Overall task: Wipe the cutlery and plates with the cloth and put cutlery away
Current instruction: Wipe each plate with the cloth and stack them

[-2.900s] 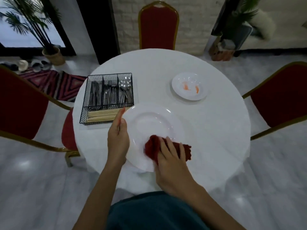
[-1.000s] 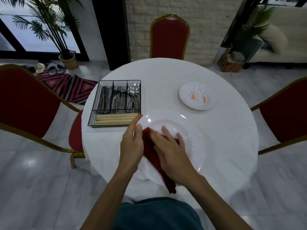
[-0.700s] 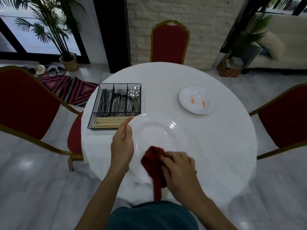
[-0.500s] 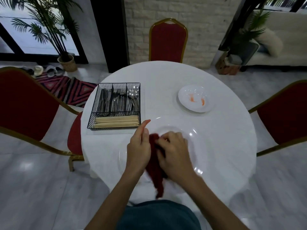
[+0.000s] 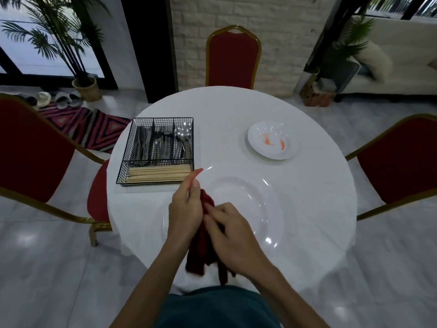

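Large round white ceramic plate [image 5: 250,200]: near centre of the round white-covered table [image 5: 312,185]; dark red fabric cloth [image 5: 201,252] bunched on its near-left part, tail hanging past the near rim.
Right hand [image 5: 233,235]: fingers curled, pinching the cloth.
Left hand [image 5: 186,209]: over the plate's left side, against the cloth; forefinger straight toward the far-left rim; grip cannot be told.
Small round white plate [image 5: 259,130]: orange smears; far right, apart.
Black wire-mesh basket [image 5: 163,118]: far left, just beside the large plate; metal knives [image 5: 142,143], forks [image 5: 163,143], spoons [image 5: 184,136] in three far compartments; pale wooden sticks [image 5: 158,174] across the near one.
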Tool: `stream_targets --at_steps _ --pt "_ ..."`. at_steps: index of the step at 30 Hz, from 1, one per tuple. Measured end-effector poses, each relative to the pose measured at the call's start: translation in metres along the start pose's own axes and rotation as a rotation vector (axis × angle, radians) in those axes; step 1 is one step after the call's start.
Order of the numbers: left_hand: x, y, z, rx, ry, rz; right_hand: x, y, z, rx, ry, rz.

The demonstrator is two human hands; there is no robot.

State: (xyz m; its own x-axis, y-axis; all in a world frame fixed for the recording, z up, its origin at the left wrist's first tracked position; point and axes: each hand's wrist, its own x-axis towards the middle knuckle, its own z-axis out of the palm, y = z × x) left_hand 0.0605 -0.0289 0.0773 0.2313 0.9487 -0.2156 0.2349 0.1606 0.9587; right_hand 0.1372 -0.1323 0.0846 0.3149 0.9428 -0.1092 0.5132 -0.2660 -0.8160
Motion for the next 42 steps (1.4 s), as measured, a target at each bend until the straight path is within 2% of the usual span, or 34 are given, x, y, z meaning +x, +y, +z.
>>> stream_targets --at_steps 2,4,7,12,16,18,20,22,24,28,32,35,39,42 --pt "-0.003 0.004 0.006 -0.027 -0.018 0.019 0.008 -0.005 -0.006 0.145 0.025 0.052" --pt "-0.003 0.008 0.008 -0.038 -0.041 0.048 0.015 -0.004 -0.013 0.127 0.058 0.036" --pt "0.006 0.010 0.007 -0.073 -0.043 0.063 0.014 -0.005 -0.008 -0.006 0.085 -0.056" --pt "0.021 0.014 -0.015 -0.137 0.001 0.020 -0.018 0.013 0.005 -0.364 0.035 -0.256" --pt "0.025 0.020 -0.027 -0.173 0.033 0.000 -0.004 0.048 -0.020 -0.608 0.253 -0.229" --pt "0.024 0.019 -0.028 -0.170 0.014 0.011 -0.008 0.050 -0.016 -0.657 0.301 -0.190" --pt "0.024 0.017 -0.026 -0.173 -0.006 0.029 -0.018 0.041 -0.001 -0.635 0.261 -0.219" --pt "0.023 0.017 -0.021 -0.157 -0.021 0.053 -0.020 0.024 0.011 -0.506 0.166 -0.257" --pt "0.020 0.016 -0.011 -0.115 -0.068 0.077 -0.005 0.015 0.009 -0.382 0.139 -0.263" --pt "0.008 0.007 0.000 -0.086 -0.152 0.073 0.031 0.030 -0.011 -0.424 0.300 -0.189" --pt "0.018 0.019 -0.021 -0.111 -0.077 0.048 0.028 0.049 -0.015 -0.564 0.414 -0.057" --pt "0.029 0.018 -0.031 -0.147 -0.060 0.050 -0.001 0.045 -0.003 -0.551 0.344 -0.084" --pt "0.021 0.011 -0.013 -0.094 -0.086 0.062 -0.015 0.015 0.004 -0.409 0.072 -0.211" --pt "0.008 -0.004 0.006 -0.049 -0.168 0.120 0.012 0.013 -0.012 -0.437 0.135 -0.256"
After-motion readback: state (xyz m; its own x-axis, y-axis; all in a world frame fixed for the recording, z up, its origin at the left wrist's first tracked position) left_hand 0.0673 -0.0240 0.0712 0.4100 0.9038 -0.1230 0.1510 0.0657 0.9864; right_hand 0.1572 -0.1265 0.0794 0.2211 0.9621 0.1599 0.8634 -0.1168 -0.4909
